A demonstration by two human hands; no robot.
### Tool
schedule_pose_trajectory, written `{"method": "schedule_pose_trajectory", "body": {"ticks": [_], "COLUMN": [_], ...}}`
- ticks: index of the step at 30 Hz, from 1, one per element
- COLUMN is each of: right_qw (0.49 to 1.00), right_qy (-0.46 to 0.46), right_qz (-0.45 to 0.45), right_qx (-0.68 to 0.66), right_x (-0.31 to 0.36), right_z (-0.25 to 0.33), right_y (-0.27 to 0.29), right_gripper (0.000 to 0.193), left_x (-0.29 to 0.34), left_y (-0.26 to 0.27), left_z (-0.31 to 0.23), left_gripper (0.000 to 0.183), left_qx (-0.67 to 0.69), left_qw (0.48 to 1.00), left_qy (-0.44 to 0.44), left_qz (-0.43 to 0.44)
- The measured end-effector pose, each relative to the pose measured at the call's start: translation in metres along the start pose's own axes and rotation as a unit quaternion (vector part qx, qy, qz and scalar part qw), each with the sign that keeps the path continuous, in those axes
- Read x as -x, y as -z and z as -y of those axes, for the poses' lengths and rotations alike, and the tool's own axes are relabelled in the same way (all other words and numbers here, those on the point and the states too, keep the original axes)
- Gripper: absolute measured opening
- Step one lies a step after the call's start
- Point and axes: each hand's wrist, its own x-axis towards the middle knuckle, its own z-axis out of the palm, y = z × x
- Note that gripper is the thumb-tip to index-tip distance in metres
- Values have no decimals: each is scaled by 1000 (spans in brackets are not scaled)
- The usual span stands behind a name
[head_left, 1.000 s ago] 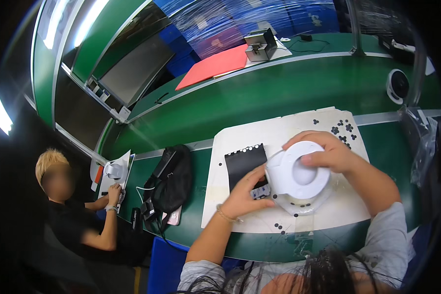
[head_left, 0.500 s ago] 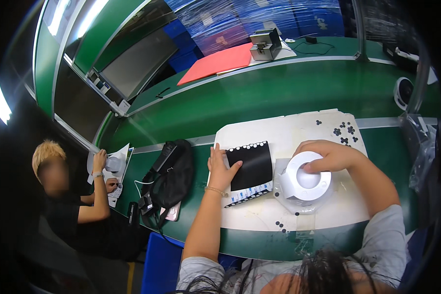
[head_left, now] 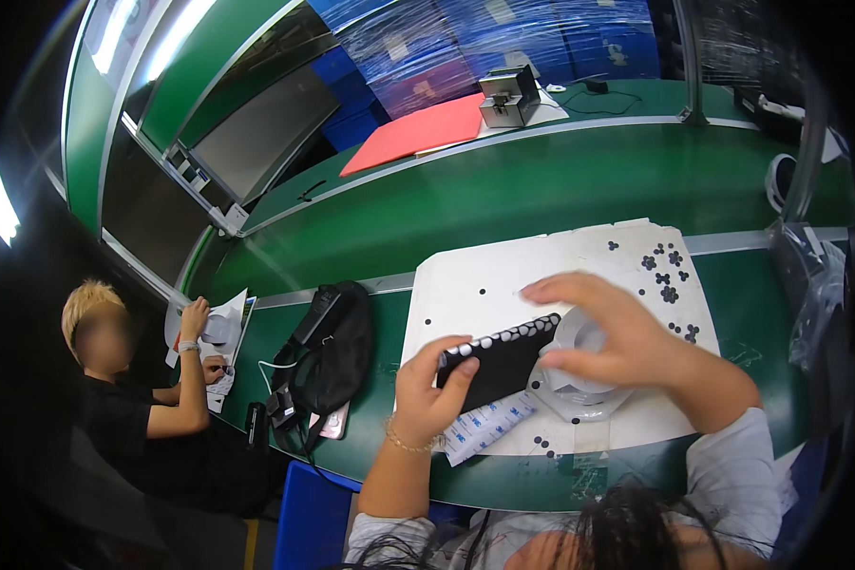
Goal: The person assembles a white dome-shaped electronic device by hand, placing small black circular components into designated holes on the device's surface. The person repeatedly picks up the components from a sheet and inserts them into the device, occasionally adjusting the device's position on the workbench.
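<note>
My left hand [head_left: 427,394] grips a black sheet [head_left: 503,377] by its left end, thumb in front and fingers behind. The sheet is raised at a tilt, with a row of white round dots along its upper edge. From its lower side hangs a pale liner strip [head_left: 487,427] with blue print. My right hand [head_left: 622,332], a little blurred, has its fingers and thumb apart near the sheet's right end. Beneath that hand sits a white ring-shaped roll [head_left: 578,388], partly hidden. I see nothing held in the right hand.
A white board [head_left: 465,275] under my hands bears several small black dots [head_left: 669,294]. To the left lie a black bag [head_left: 337,347] and a pink phone-like object [head_left: 334,421]. A co-worker [head_left: 152,389] sits far left. A metal box [head_left: 508,98] stands on the back ledge.
My left hand has lifted and tilted the black sheet off the board. My right hand has come out of the white roll's centre and moved left toward the sheet.
</note>
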Motion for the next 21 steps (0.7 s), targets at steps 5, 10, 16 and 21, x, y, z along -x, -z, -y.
{"method": "schedule_pose_trajectory", "body": {"ticks": [5,10,16,21], "right_qw": [997,997,998,996], "right_qy": [40,47,25,65], "right_qz": [3,-2,9,-11], "right_qx": [63,58,58,58], "right_x": [-5,-1,1,9], "right_z": [13,9,4,-6], "right_y": [-30,-34,-33,-32], "right_gripper": [40,33,21,13], "left_x": [1,6,3,1], "left_y": [-4,1,-3,-4], "left_z": [-15,-20,-16,-18], "left_gripper": [22,16,16,16], "left_qx": [-33,-95,-100,-107], "left_qw": [994,986,977,977], "left_qy": [-104,-127,-184,-180], "left_qz": [11,47,39,42]}}
